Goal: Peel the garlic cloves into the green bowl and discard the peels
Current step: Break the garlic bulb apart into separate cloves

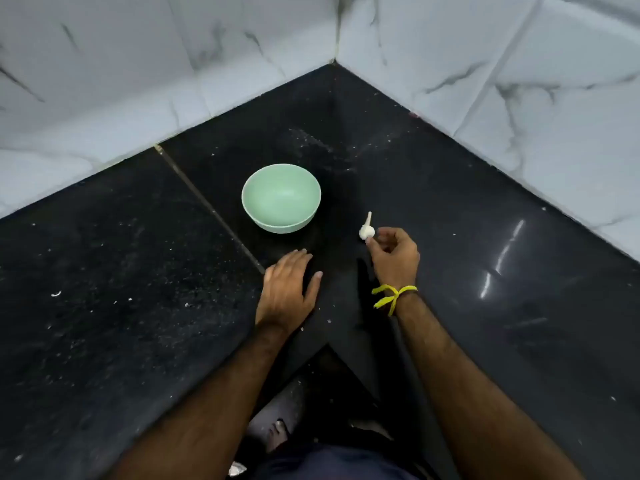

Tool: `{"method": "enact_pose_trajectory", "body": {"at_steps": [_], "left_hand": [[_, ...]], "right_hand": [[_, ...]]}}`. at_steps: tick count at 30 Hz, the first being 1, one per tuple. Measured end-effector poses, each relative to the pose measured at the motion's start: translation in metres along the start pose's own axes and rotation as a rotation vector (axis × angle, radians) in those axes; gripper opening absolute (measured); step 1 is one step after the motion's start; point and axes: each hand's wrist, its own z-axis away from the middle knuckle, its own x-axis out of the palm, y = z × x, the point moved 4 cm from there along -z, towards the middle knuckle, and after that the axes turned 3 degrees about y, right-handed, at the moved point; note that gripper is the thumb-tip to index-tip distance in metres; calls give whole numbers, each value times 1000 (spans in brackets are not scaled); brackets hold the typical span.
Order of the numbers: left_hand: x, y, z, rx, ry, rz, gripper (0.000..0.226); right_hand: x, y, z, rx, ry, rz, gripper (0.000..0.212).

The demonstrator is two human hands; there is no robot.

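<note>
1. The black stone counter [450,209] filled an inner corner and met white marble-patterned wall tiles [138,81] on both far sides; a seam [207,206] ran across its left slab, passing just left of the bowl.
2. Pale specks and small flakes [55,294] lay scattered over the left slab, and a glare streak showed on the right slab.
3. A yellow thread [391,295] was tied round the right wrist, its loose ends hanging toward the left.
4. Nothing stood between either hand and the green bowl [281,197]; the counter between them was bare.
5. The green bowl stood upright near the middle of the counter, pale green inside and out, with nothing visible in it.
6. The garlic bulb [366,231] was small, white and round, with a pale stalk pointing up and away; it was to the right of the bowl, apart from it, at the right fingertips.
7. The right hand [394,252] had its fingers curled, and its thumb and forefinger tips met the bulb's near side in a pinch.
8. The left hand [289,289] lay palm-down on the counter, near the bowl's front, fingers extended and thumb spread, holding nothing.
</note>
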Motion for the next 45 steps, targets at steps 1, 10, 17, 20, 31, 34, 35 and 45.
{"method": "enact_pose_trajectory", "body": {"at_steps": [1,10,17,20,31,34,35,45], "left_hand": [[0,0,-1,0,-10,4,47],[5,-4,-2,-5,-2,-38,41],[2,0,-3,-1,-2,-40,39],[0,3,-2,-1,-18,-41,39],[14,47,0,-110,-58,544,39],[23,58,0,1,-100,542,35],[24,58,0,38,-84,522,31],[29,49,-2,28,-54,589,21]], "right_hand": [[5,2,-8,-27,-19,39,23],[25,7,-33,-162,-108,170,15],[10,9,-1,-238,-179,205,10],[5,15,16,-90,-234,46,8],[-13,25,55,183,-397,-255,15],[-16,24,60,170,-433,-320,15],[-17,24,61,178,-437,-331,15],[-19,25,58,215,-489,-344,19]]}}
